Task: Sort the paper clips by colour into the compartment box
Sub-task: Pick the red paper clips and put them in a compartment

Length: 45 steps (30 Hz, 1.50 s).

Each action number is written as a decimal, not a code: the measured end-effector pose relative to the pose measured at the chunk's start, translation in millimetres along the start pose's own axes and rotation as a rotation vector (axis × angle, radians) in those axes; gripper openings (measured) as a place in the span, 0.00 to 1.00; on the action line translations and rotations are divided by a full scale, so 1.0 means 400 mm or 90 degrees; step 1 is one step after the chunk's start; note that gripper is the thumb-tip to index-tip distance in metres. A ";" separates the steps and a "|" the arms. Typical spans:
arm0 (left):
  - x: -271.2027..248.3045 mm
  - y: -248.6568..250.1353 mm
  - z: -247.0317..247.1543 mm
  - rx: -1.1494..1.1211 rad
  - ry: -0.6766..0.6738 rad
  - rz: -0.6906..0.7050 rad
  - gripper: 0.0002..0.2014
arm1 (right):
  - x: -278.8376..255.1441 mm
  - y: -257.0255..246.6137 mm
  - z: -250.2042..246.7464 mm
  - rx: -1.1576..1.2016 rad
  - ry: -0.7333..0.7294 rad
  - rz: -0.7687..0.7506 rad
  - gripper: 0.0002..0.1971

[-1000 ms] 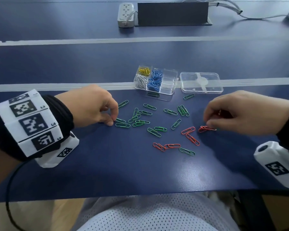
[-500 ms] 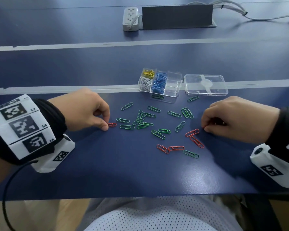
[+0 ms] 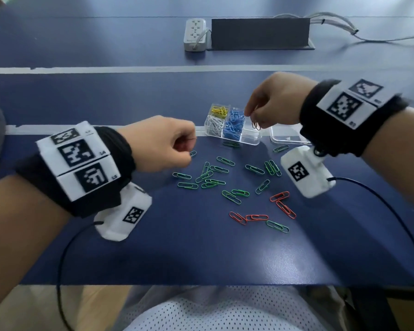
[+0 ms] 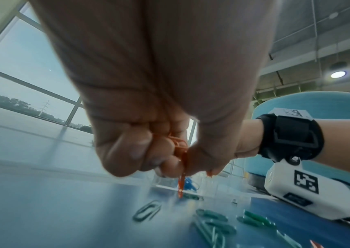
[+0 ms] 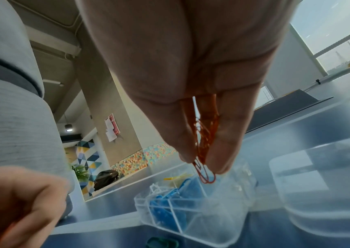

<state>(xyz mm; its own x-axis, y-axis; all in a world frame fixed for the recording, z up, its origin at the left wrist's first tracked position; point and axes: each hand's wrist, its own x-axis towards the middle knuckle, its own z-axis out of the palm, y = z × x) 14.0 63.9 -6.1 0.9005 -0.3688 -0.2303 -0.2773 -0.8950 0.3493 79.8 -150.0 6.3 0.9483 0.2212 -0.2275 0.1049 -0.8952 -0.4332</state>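
Observation:
A clear compartment box (image 3: 250, 139) sits mid-table with yellow, white and blue clips in separate cells. My right hand (image 3: 273, 103) hovers over the box's right side and pinches a bunch of red paper clips (image 5: 203, 147) that dangle over an empty cell (image 5: 229, 198). My left hand (image 3: 163, 144) is lifted just left of the box, fingers curled around red clips (image 4: 181, 151), one of them hanging down. Green clips (image 3: 208, 175) lie scattered on the blue table, with several red clips (image 3: 282, 206) nearer the front.
The box's clear lid (image 3: 287, 137) lies right of the box, partly behind my right wrist camera (image 3: 306, 173). A power strip (image 3: 195, 34) and a dark panel (image 3: 259, 34) stand at the back, with cables (image 3: 339, 25) at the far right.
Both hands have lifted off the table carrying red clips. The right hand went up and left to above the box; the left hand rose and moved right toward the box.

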 end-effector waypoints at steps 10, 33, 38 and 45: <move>0.166 0.114 -0.018 -0.067 0.068 0.036 0.09 | -0.007 -0.040 -0.007 -0.021 -0.004 0.040 0.09; 0.232 0.220 0.016 0.045 0.092 0.068 0.17 | -0.091 0.044 -0.031 -0.144 0.025 0.048 0.13; 0.230 0.217 0.018 0.024 0.081 0.076 0.18 | -0.098 0.095 -0.002 -0.306 -0.058 0.046 0.07; 0.214 0.198 0.021 -0.056 0.073 0.088 0.17 | -0.114 0.130 -0.004 -0.327 -0.062 0.015 0.03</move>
<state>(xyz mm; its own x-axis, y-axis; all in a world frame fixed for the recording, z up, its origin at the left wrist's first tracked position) 66.2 -40.7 -6.0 0.8897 -0.4509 -0.0722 -0.3743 -0.8107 0.4501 42.6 -207.4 -4.4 0.9225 0.2122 -0.3225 0.2407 -0.9693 0.0508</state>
